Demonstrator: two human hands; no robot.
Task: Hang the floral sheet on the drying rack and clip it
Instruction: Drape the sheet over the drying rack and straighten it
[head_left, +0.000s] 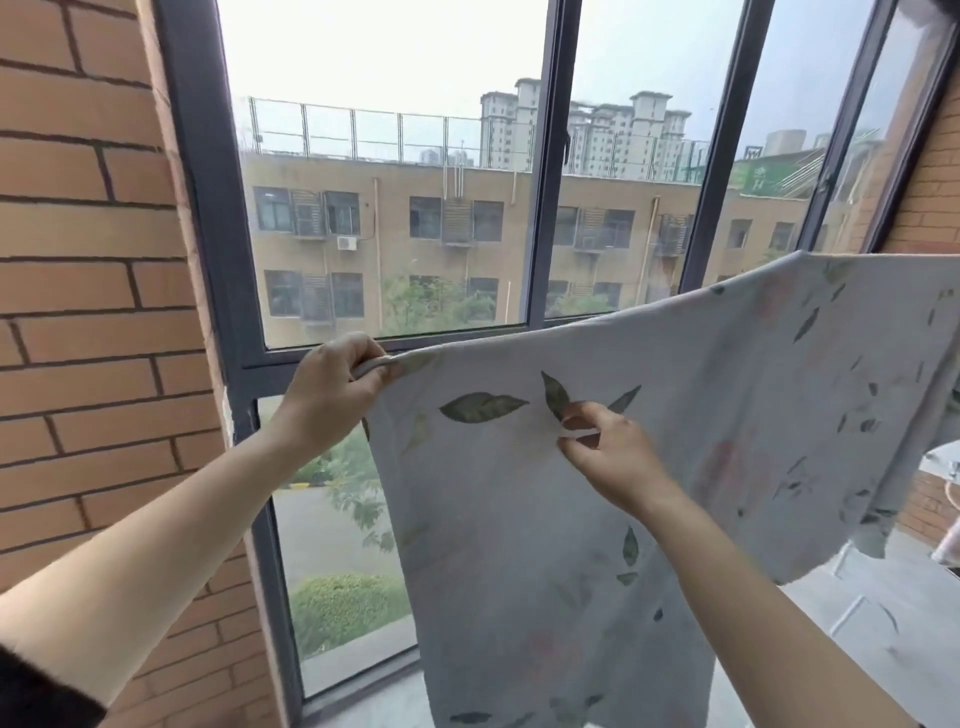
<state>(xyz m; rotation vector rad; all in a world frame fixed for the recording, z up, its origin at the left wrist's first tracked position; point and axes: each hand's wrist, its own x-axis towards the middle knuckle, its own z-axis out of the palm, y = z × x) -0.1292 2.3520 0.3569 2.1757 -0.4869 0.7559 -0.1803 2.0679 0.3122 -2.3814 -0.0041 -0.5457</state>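
Pale floral sheet (519, 519), left hand (332, 395) holding edge; right hand (605, 449) pinching

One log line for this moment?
left hand grips floral sheet top edge | right hand pinches its front | sheet hangs before window

Cut off right and bottom: floral sheet (649, 467); left hand (332, 395) fingers partly hidden behind hem.

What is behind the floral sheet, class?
Behind the sheet stands the window, its lower panes and frame partly covered. Whatever carries its top edge is hidden by fabric.
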